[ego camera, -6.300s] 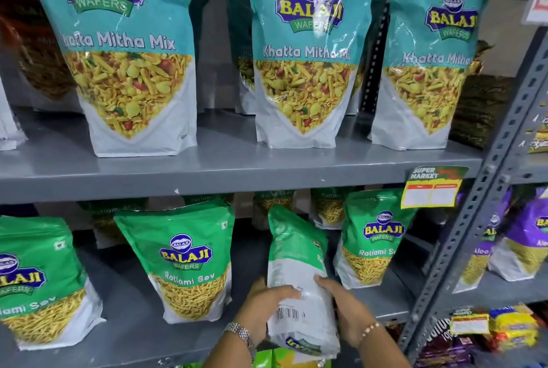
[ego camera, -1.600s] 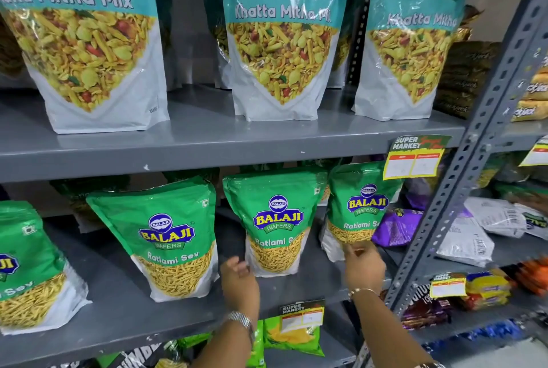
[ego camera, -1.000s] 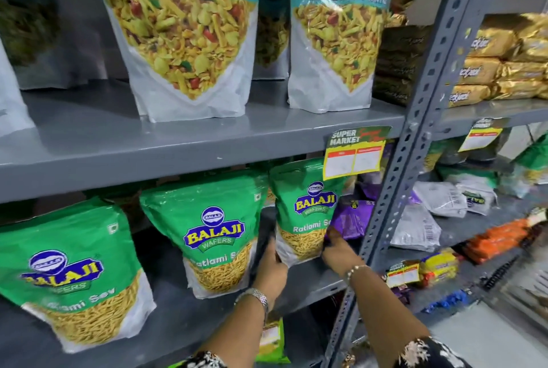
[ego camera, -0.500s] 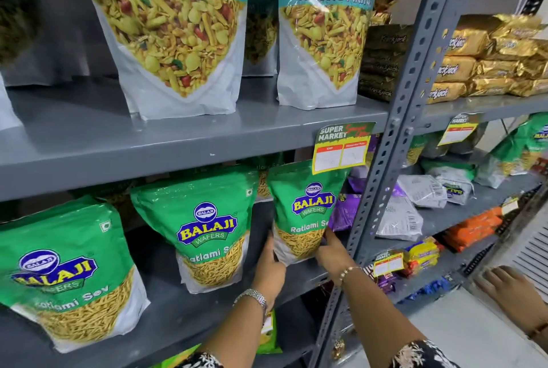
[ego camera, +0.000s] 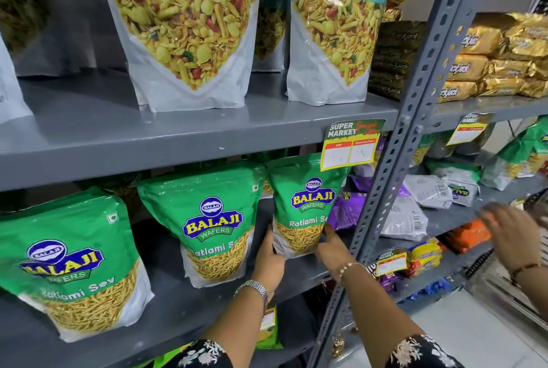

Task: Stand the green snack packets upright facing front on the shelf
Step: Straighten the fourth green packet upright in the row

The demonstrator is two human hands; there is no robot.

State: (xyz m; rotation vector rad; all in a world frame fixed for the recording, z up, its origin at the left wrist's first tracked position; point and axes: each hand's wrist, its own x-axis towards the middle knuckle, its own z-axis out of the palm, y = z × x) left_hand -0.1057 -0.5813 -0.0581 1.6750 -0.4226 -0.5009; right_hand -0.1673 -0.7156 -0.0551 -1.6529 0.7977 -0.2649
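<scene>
Hands bracketed the rightmost green packet [ego camera: 305,204]: the left hand [ego camera: 268,261] lay flat against its lower left edge, the right hand [ego camera: 333,247] cupped its lower right corner, so the pouch sat pinched lightly between the two open palms, fingers extended rather than curled round it. It stood upright on the lower shelf [ego camera: 166,308], logo to the front, its top tucked under the price tag [ego camera: 351,144] hanging from the shelf above. Left of the grip, two more green packets [ego camera: 213,225] [ego camera: 66,261] already faced front (both leaning back a little). Just right of the grip lay a purple packet [ego camera: 345,212] against the slotted upright [ego camera: 394,178].

The risk, as I judged it, was at release: the pouch's soft base could let it slump backward or topple sideways onto the purple packet if the palms came away unevenly. Another person's hand [ego camera: 513,234], further right, was blurred and well apart.
</scene>
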